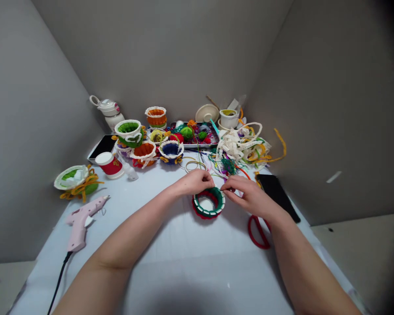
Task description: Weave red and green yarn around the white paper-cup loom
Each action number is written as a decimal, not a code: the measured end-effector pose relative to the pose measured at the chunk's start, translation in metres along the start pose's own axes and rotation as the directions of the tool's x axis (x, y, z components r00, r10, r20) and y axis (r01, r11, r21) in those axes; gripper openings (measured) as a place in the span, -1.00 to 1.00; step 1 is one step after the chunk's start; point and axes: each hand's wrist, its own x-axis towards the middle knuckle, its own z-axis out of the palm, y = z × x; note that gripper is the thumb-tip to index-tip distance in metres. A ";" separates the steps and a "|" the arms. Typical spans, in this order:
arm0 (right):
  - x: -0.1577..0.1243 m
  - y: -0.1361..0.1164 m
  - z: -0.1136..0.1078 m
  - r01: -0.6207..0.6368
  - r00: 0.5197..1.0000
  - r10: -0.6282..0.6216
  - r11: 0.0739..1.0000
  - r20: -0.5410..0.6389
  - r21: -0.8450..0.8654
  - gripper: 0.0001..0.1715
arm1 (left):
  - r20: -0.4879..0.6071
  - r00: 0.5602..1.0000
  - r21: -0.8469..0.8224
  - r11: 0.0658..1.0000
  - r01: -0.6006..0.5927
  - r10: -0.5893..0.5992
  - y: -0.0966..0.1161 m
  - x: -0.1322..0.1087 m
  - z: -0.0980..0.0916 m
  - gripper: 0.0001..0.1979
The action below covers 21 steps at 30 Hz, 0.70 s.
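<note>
A small round woven basket (220, 205) in green and red, with white segments along its rim, stands at the middle of the white table. My left hand (198, 180) is at the basket's back left edge, its fingers pinched together. At the back right edge is my right hand (241, 190), thumb and forefinger closed near the rim. What lies between the fingers of either hand is too small to make out. Thin strands of yarn run behind the basket toward the tray. Red-handled scissors (258, 232) lie partly under my right forearm.
A pink glue gun (80, 221) with a black cord lies left. Finished woven baskets (144, 151), a red-and-white cup (109, 165) and a bottle (111, 114) stand back left. Behind are a yarn tray (195, 145) and tangled white trim (233, 142); a black phone (277, 194) lies right.
</note>
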 end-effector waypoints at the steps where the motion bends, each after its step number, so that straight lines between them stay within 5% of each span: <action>1: -0.001 0.002 -0.001 0.007 1.000 -0.007 1.000 0.004 -0.004 -0.82 | 0.003 1.000 -0.004 1.000 0.006 -0.005 0.001 -0.001 -0.001 -0.76; 13: 0.004 0.011 0.012 -0.117 0.989 0.108 0.989 0.098 0.088 -0.80 | 0.037 0.997 0.042 0.997 0.060 -0.062 0.014 -0.010 -0.017 -0.79; 21: 0.007 0.010 0.023 -0.148 0.987 0.138 0.979 0.076 0.138 -0.76 | 0.037 0.999 -0.085 0.996 -0.034 0.037 0.010 -0.004 -0.003 -0.69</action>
